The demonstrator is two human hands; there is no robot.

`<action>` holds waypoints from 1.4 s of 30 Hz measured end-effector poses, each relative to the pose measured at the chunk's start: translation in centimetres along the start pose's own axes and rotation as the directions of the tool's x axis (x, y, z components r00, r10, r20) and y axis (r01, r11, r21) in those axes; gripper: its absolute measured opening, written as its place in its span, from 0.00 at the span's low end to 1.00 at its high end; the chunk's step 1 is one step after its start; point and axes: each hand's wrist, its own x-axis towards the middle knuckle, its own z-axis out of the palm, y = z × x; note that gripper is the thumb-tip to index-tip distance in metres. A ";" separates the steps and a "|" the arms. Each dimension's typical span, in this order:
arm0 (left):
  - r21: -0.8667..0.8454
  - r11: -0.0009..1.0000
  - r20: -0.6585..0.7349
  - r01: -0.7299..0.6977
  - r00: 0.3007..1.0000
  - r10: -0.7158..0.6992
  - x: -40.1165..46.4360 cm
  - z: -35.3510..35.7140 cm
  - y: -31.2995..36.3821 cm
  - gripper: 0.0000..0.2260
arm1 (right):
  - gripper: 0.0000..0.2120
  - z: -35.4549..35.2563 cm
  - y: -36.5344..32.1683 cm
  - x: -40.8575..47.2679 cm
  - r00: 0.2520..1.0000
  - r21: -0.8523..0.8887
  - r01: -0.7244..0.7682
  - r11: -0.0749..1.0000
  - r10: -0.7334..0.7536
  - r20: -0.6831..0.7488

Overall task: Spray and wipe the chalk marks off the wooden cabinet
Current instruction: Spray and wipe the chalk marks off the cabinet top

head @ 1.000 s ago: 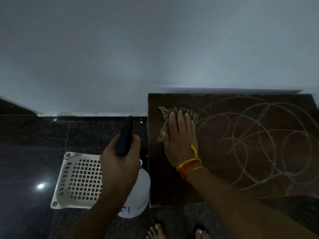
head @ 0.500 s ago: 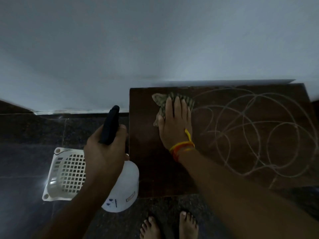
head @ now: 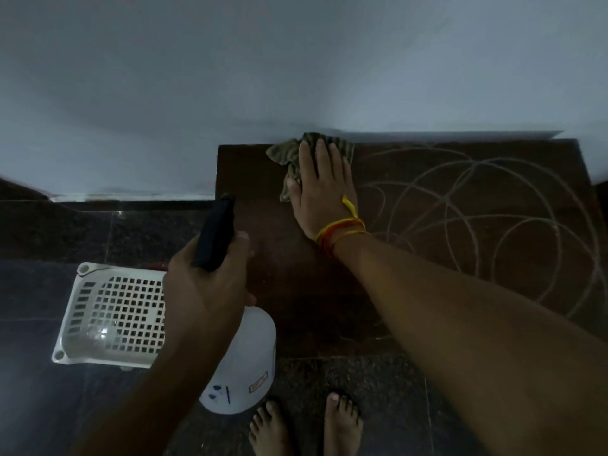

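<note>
Head view. Dark brown wooden cabinet top (head: 296, 291), centre to right of frame, against a pale wall; looping white chalk marks (head: 477, 225) cover its right part. Right hand (head: 324, 189), fingers straight, presses a striped grey-green cloth (head: 297, 153) flat at the cabinet's upper-left area. Left hand (head: 204, 291), fingers clenched around a white spray bottle with black nozzle (head: 243, 357), lower centre. White perforated plastic basket (head: 108, 311) on the dark floor, lower left.

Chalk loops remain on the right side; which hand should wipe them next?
Right hand: it already presses the striped cloth flat on the dark wooden cabinet, beside the chalk loops. Left hand holds the white spray bottle.
</note>
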 end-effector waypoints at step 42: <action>0.012 0.998 -0.073 0.067 0.995 -0.066 -3.7 -5.0 -2.0 0.09 | 0.29 0.6 -3.9 -10.8 0.999 0.027 0.029 0.999 -0.031 0.043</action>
